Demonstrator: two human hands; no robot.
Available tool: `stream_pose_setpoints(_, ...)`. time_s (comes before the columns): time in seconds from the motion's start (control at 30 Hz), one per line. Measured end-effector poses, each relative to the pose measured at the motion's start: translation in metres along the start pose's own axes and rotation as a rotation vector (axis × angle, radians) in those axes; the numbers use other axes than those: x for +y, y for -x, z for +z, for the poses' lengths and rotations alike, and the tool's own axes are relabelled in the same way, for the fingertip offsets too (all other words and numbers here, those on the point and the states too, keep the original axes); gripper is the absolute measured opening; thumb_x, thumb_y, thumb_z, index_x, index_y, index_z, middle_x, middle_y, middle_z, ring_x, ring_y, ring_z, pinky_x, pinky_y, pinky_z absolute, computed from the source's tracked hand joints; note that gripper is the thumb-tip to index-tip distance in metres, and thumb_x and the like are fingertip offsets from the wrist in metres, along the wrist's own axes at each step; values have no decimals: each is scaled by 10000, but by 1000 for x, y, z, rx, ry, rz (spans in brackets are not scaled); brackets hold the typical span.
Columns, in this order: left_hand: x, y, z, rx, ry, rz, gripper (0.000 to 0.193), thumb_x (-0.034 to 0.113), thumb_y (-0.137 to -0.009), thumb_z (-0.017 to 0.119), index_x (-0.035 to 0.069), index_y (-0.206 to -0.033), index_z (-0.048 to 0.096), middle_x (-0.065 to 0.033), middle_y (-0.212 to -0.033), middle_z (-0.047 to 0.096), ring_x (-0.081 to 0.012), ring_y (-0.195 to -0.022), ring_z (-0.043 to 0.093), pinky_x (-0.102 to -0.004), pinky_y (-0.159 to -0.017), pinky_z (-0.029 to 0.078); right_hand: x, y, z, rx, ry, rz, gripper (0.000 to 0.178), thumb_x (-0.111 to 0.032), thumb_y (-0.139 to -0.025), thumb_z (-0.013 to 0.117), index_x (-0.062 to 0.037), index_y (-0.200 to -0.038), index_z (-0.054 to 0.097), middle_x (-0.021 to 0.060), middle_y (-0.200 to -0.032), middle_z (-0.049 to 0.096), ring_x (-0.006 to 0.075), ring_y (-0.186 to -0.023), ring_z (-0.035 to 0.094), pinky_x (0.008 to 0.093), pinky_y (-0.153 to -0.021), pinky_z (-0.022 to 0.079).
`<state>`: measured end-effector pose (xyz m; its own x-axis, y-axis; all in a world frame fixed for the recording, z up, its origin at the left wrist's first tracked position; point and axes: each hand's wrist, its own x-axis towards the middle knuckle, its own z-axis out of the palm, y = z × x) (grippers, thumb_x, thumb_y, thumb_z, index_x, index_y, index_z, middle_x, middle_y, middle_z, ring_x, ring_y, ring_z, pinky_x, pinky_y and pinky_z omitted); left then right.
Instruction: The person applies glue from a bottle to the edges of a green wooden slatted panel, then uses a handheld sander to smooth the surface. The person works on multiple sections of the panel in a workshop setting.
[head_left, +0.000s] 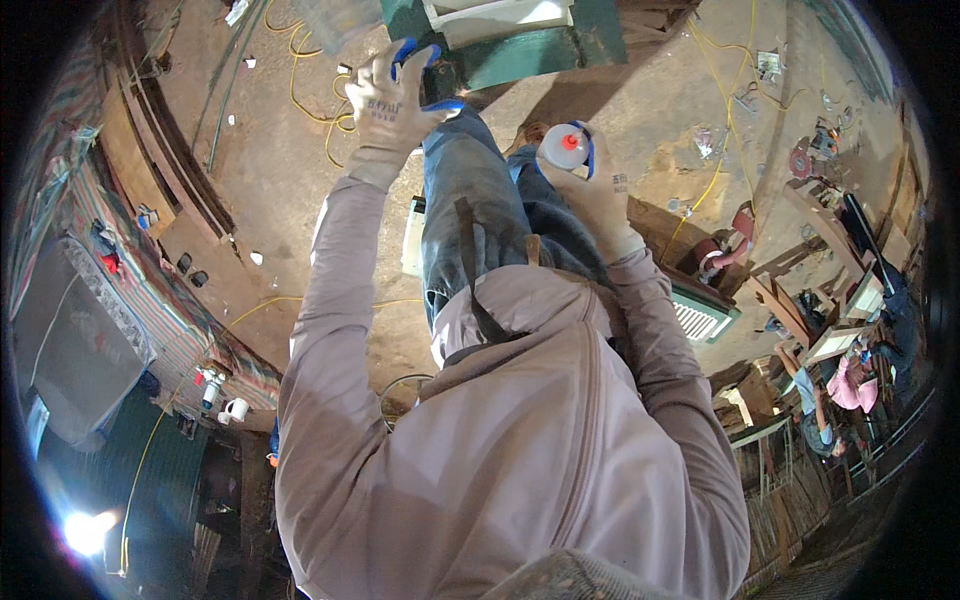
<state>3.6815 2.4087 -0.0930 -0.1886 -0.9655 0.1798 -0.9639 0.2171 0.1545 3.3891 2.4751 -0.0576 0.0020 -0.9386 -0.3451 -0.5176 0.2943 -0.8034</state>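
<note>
My left hand (pixel 388 105), in a white glove with blue fingertips, is open beside the near left corner of a dark green frame (pixel 520 62). Its thumb and fingers are spread, and whether they touch the frame cannot be made out. Inside the frame sits a pale panel (pixel 510 20). My right hand (pixel 598 195), gloved the same way, is closed around a whitish squeeze bottle (pixel 560 150) with a red tip, held above my right knee. Both forearms are in light grey sleeves.
Yellow cords (pixel 300 60) lie coiled on the floor at the far left, and another yellow cord (pixel 715 180) runs along the right. A green louvred frame (pixel 700 315) rests by my right side. Other people (pixel 850 385) are among boards at the far right. Long planks (pixel 170 150) lie left.
</note>
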Motion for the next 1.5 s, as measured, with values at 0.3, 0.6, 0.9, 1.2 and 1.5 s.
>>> stream_pose_setpoints(0.3, 9, -1, 26, 31, 347, -274, 1094, 682, -716, 833, 95, -1537, 412, -251, -1502, 443, -390, -1420, 379, -550, -1151, 318, 0, -10, 14, -50, 128, -266, 655, -209, -779, 880, 13, -1304, 558, 180, -1188, 651, 314, -1081, 668, 395, -943, 530)
stream_pose_setpoints(0.6, -32, 56, 13, 307, 150, -514, 473, 398, -852, 800, 137, -1230, 686, -121, -1223, 681, -331, -1149, 601, -469, -1027, 432, -32, -22, 23, -181, 345, -155, 643, -502, -824, 751, -107, -1301, 579, 171, -1201, 646, 393, -1095, 643, 511, -899, 513)
stream_pose_setpoints(0.9, -41, 125, 40, 313, 31, -611, 214, 251, -874, 779, 49, -917, 720, -205, -1015, 680, -424, -1008, 609, -535, -876, 489, -54, -34, 36, -228, 636, -173, 626, -534, -856, 721, -71, -1259, 600, 139, -1198, 684, 353, -1108, 669, 496, -922, 531)
stream_pose_setpoints(1.2, -33, 124, 38, 244, 177, -824, 298, 317, -860, 792, 43, -970, 747, -194, -1113, 673, -420, -1051, 591, -520, -899, 475, -62, -35, 35, -245, 601, -144, 598, -533, -855, 726, -88, -1227, 582, 149, -1152, 697, 374, -1068, 681, 518, -885, 539)
stream_pose_setpoints(1.5, -70, 21, 13, 467, 188, -563, 280, 282, -934, 742, 149, -1180, 725, -36, -1180, 732, -254, -1095, 644, -435, -1005, 427, -38, -29, 27, -211, 451, -227, 632, -523, -866, 750, -74, -1279, 586, 183, -1174, 684, 392, -1050, 678, 489, -863, 549)
